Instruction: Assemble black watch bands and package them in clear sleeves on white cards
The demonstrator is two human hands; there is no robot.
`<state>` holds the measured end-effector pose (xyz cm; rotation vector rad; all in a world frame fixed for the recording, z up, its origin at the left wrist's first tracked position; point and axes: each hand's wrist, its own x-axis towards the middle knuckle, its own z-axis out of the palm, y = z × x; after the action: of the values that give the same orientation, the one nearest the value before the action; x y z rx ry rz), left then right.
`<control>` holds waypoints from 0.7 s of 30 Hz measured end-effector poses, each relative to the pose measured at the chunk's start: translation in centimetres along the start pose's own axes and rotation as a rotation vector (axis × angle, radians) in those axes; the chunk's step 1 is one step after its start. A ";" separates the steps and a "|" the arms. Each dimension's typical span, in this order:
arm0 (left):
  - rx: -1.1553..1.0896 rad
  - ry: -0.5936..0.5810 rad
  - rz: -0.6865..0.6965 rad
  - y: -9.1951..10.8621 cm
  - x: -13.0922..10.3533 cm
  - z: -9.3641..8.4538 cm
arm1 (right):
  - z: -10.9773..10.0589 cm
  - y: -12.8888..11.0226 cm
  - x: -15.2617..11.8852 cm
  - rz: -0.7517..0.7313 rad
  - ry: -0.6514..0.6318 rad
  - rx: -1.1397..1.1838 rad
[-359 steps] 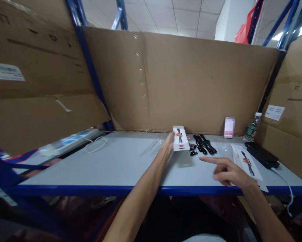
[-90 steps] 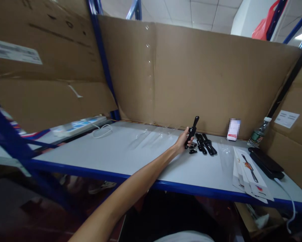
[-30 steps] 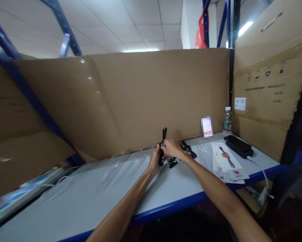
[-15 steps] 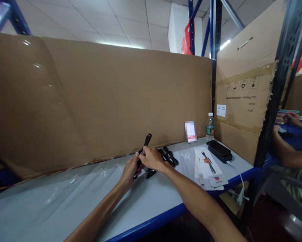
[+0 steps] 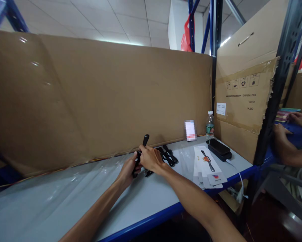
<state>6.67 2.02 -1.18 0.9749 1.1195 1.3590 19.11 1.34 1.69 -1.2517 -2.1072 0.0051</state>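
A long black-handled tool [image 5: 146,139] slants upward between my hands, its rounded handle end pointing up. My left hand [image 5: 127,170] is closed around its lower part. Close against it, my right hand [image 5: 151,158] is closed on the middle of the same tool, and the fingers hide most of that section. Several similar black-handled tools [image 5: 170,156] lie together just right of my right hand. Part of another black piece [image 5: 148,173] shows on the table below my hands.
Printed cards [image 5: 208,165] showing a black-handled tool lie on the table [image 5: 156,196]. Behind them are a black phone on a dark block [image 5: 218,148] with a white cable, and a water bottle [image 5: 210,126]. Cardboard [image 5: 110,97] walls the back. A co-worker's arm [image 5: 288,149] is at far right.
My right hand has shifted slightly left along the tool, and its grip has turned a little. The tool stays held in both hands. The view has moved slightly.
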 end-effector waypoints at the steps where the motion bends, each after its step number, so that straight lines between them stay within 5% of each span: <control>1: -0.008 0.000 0.001 0.0 0.0 0.0 | 0.0 0.0 0.0 -0.004 0.011 0.001; 21: 0.042 -0.012 -0.003 -0.1 -0.5 0.5 | 1.5 -0.3 0.8 0.229 0.082 0.146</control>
<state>7.19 1.53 -1.11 1.0103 1.1441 1.3300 17.81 2.34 1.06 -1.3728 -1.8496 0.2007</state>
